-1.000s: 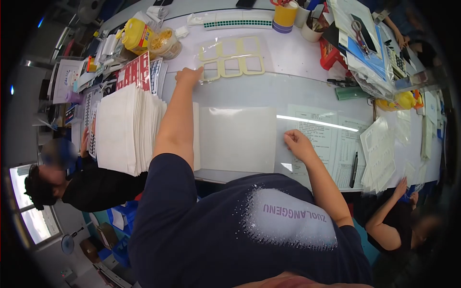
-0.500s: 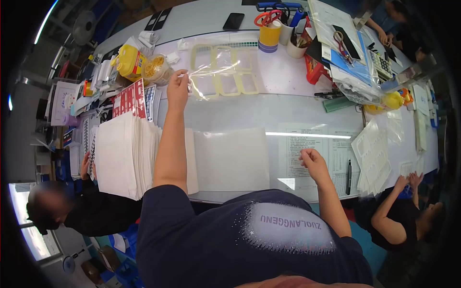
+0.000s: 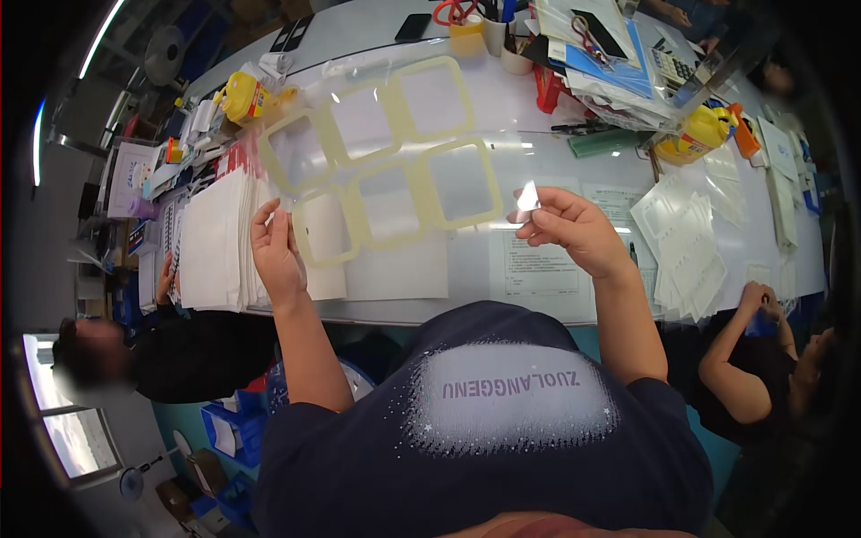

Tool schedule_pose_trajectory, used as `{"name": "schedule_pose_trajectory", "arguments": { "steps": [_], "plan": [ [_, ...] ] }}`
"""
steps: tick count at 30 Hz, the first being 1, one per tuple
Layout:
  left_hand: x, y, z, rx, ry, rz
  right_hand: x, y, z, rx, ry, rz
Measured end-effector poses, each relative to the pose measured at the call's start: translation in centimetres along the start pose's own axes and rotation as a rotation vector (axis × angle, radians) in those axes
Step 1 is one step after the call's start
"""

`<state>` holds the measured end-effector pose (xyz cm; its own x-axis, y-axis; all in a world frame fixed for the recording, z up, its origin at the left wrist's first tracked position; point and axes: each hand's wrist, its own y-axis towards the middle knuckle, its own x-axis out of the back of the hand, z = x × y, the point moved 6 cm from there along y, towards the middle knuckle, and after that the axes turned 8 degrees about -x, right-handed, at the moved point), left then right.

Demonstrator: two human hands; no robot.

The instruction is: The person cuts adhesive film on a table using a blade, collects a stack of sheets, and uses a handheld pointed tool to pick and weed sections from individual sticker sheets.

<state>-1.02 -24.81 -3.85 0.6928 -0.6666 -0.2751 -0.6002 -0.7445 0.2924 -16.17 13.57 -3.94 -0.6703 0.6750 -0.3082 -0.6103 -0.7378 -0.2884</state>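
Note:
A clear plastic sheet [image 3: 420,184] with two rows of pale yellow, rounded rectangular frames is lifted and tilted above the table. My left hand [image 3: 280,251] pinches its near left corner, fingers closed. At the opposite side, my right hand [image 3: 578,231] grips the near right corner between thumb and fingers, where a bright glare shows. Beneath the sheet lies a plain whitish sheet [image 3: 404,278], partly seen through the plastic. A thick stack of white paper [image 3: 220,242] stands just left of my left hand. Below my right hand is a printed page [image 3: 543,269].
White cut-out sheets [image 3: 682,247] lie at the right. Papers, scissors and a phone pile up behind them, near a yellow bottle [image 3: 700,134]. Another yellow container [image 3: 242,97] stands at the back left. A black phone [image 3: 413,28] rests at the back. People sit at both sides.
The framed plastic sheet has come up off the table's back area and toward me. My left hand has drawn back with it; my right hand has risen and taken its other corner.

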Motion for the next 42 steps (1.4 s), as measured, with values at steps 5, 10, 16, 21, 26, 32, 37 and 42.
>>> {"name": "schedule_pose_trajectory", "arguments": {
  "steps": [5, 10, 16, 21, 26, 32, 37, 42],
  "plan": [
    [-0.4, -4.3, -1.1, 0.045, -0.053, -0.058, 0.8, -2.2, 0.2, -0.046, -0.039, -0.022],
    [0.8, -8.3, -2.6, 0.016, 0.139, -0.052, -0.1, -4.2, 2.2, 0.085, -0.052, 0.067],
    [-10.5, -17.0, -15.1, -0.613, 0.752, 0.321, -9.1, -5.9, 5.3, 0.199, -0.043, 0.470],
    [-10.2, -20.8, -18.7, -0.642, 0.819, 0.357, -17.0, -7.1, 3.7, 0.143, -0.235, 0.669],
    [-3.3, -23.7, -18.4, -0.340, 0.556, 0.309, -23.2, -8.4, 1.0, 0.124, -0.388, 0.745],
    [7.0, -26.1, -19.9, -0.376, 0.621, 0.203, -31.8, -8.9, -4.6, 0.001, -0.376, 0.761],
    [33.9, -30.8, -14.5, 0.045, 0.783, -0.519, -32.2, -3.9, -9.1, 0.020, -0.482, 0.366],
    [62.4, -50.8, -2.1, 0.888, 1.489, -0.622, -26.7, -2.2, -10.2, 0.023, -0.606, 0.078]
  ]
}}
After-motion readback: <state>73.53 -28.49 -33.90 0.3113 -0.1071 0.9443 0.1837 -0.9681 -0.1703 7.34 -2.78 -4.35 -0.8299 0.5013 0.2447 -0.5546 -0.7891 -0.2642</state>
